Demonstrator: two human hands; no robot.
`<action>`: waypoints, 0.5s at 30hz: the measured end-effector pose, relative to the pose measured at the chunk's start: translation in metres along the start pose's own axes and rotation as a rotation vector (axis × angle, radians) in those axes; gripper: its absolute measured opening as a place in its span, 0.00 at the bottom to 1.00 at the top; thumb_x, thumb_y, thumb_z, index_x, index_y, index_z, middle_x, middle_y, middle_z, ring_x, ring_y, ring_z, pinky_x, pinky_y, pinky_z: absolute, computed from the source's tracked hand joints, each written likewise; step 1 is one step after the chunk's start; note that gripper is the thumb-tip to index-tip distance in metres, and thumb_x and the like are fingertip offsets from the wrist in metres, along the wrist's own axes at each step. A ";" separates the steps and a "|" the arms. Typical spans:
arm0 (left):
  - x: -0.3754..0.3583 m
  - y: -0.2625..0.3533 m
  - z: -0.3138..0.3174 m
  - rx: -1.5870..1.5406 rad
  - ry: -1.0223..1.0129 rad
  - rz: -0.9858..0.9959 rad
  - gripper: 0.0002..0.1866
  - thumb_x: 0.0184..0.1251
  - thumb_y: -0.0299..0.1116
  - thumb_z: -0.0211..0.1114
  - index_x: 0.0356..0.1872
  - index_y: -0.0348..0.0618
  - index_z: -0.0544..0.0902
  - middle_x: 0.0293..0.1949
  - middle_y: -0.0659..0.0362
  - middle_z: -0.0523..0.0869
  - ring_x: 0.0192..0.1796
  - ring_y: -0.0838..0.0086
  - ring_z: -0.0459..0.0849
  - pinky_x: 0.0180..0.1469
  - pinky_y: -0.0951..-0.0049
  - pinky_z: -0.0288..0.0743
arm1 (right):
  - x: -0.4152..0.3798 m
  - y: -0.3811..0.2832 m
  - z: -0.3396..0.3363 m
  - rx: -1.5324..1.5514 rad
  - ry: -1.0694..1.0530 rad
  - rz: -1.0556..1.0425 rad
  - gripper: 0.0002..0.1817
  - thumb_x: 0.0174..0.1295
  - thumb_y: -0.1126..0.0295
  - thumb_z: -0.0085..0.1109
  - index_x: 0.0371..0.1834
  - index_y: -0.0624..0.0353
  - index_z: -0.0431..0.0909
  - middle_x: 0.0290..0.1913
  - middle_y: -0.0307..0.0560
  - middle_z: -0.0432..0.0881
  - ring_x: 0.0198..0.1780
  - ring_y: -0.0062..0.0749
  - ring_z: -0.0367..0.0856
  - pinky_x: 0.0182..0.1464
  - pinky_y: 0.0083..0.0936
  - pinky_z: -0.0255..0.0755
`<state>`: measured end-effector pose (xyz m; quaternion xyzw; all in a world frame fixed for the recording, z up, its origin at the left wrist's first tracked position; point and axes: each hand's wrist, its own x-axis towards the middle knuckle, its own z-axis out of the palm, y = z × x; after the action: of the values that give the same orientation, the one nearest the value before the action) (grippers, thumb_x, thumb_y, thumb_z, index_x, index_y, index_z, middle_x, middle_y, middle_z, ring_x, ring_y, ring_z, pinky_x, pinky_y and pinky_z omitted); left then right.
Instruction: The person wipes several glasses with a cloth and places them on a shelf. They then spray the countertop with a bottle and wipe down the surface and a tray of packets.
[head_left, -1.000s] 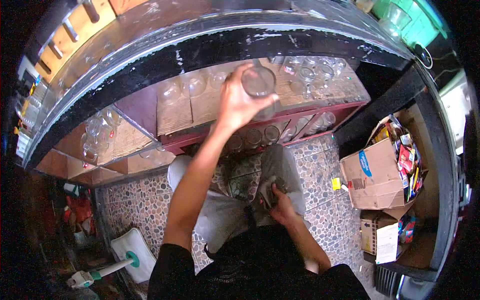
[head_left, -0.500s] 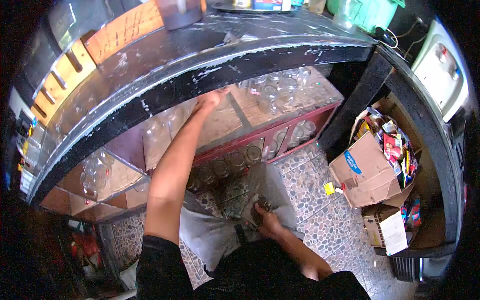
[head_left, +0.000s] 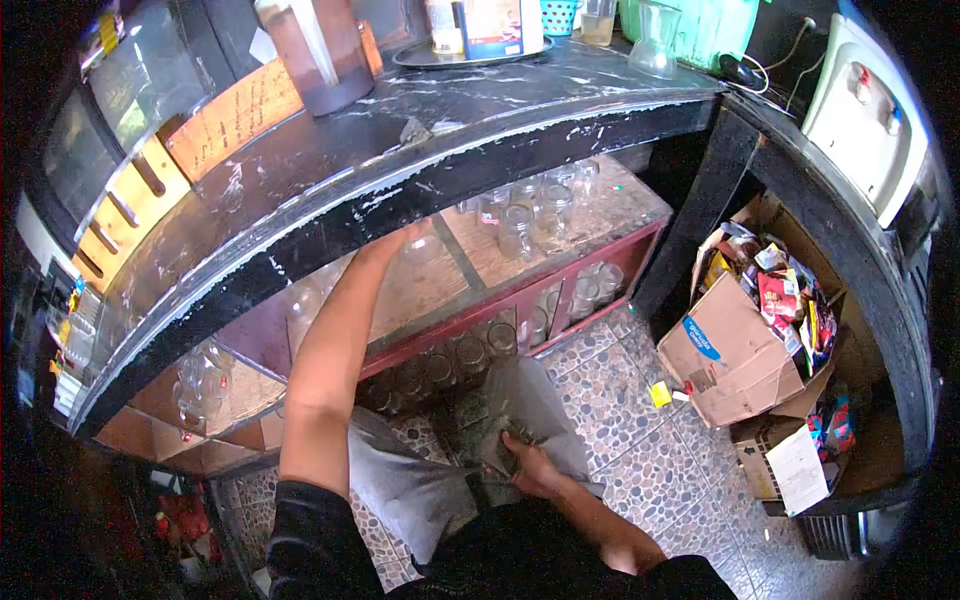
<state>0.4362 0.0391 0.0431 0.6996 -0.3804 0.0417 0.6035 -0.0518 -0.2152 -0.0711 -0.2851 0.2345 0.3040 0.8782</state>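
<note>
My left hand [head_left: 408,236] reaches under the edge of the black counter [head_left: 330,225], just above the wooden shelf [head_left: 485,215]. The counter edge hides part of it, and a clear glass jar [head_left: 420,250] is right by the fingers. More glass jars [head_left: 517,230] stand on the shelf to the right. In front of my grey trousers, my right hand [head_left: 530,465] is low, its fingers curled round something dark and hard to make out.
Jars [head_left: 470,355] line the lower shelf, and others [head_left: 200,390] sit at the left. A pitcher [head_left: 320,60] and a tray [head_left: 470,58] stand on the counter. A cardboard box [head_left: 720,350] of wrappers is at the right.
The view has shifted, showing more of the counter top. My left hand has gone further behind the counter edge, and a jar now shows beside it. My right hand remains low by the trousers.
</note>
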 end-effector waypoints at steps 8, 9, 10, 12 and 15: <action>-0.022 0.204 0.173 1.593 -0.078 -0.436 0.23 0.63 0.48 0.63 0.53 0.44 0.82 0.48 0.49 0.87 0.58 0.54 0.81 0.63 0.49 0.68 | 0.001 0.002 -0.002 0.020 -0.081 -0.021 0.19 0.77 0.58 0.52 0.62 0.59 0.73 0.55 0.50 0.82 0.53 0.43 0.83 0.53 0.42 0.81; -0.034 0.210 0.195 1.665 -0.052 -0.011 0.19 0.62 0.45 0.64 0.49 0.44 0.84 0.41 0.51 0.88 0.50 0.56 0.84 0.56 0.52 0.72 | -0.001 0.002 0.000 0.028 -0.084 -0.024 0.19 0.77 0.58 0.52 0.61 0.60 0.73 0.54 0.50 0.82 0.52 0.43 0.83 0.53 0.42 0.81; -0.044 0.214 0.214 1.692 -0.024 0.422 0.16 0.60 0.42 0.66 0.44 0.44 0.85 0.34 0.53 0.88 0.42 0.58 0.87 0.48 0.55 0.76 | -0.001 0.003 0.001 0.034 -0.088 -0.027 0.19 0.77 0.58 0.52 0.60 0.60 0.73 0.54 0.49 0.82 0.52 0.43 0.84 0.52 0.41 0.81; -0.044 0.226 0.258 1.275 -0.164 0.534 0.11 0.59 0.39 0.66 0.38 0.46 0.84 0.24 0.58 0.85 0.30 0.61 0.86 0.34 0.59 0.77 | 0.026 0.020 -0.024 -0.040 -0.031 0.016 0.19 0.76 0.58 0.53 0.60 0.60 0.73 0.53 0.49 0.83 0.51 0.43 0.84 0.52 0.41 0.81; 0.004 0.284 0.298 1.023 -0.054 0.704 0.06 0.59 0.36 0.65 0.32 0.47 0.82 0.23 0.58 0.83 0.21 0.64 0.82 0.26 0.61 0.75 | 0.029 0.031 -0.039 -0.047 0.006 0.048 0.18 0.76 0.58 0.53 0.59 0.60 0.74 0.52 0.49 0.83 0.50 0.42 0.84 0.51 0.41 0.82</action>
<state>0.1541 -0.2192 0.1958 0.7335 -0.5354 0.3974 0.1320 -0.0620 -0.2084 -0.1277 -0.3007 0.2369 0.3297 0.8630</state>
